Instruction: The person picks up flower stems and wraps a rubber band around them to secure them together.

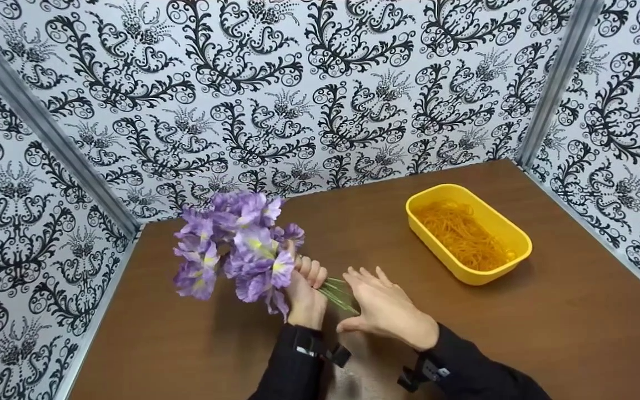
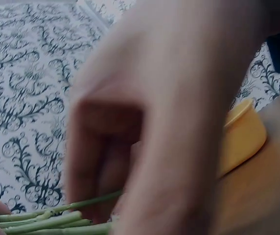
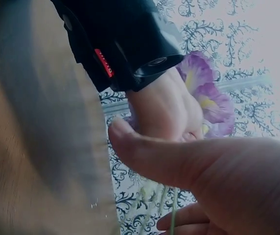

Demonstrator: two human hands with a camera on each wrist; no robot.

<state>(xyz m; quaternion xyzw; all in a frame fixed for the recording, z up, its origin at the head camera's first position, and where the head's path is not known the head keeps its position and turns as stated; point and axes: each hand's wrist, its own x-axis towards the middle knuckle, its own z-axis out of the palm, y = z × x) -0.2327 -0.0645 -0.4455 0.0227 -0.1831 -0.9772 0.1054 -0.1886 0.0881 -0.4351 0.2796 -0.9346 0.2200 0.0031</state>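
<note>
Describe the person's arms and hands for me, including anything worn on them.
Both the left hand and right hand are gloveless. The left sleeve and right sleeve are black, reaching the wrists. Each wrist wears a small black device: left wrist camera, right wrist camera. A red label shows at the left wrist, its lettering unreadable.

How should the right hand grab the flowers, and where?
By the stems, I'd say, with the right hand coming from the right: they poke out of the left hand there, thin and bunched, while the blooms spread wide on the other side.
</note>
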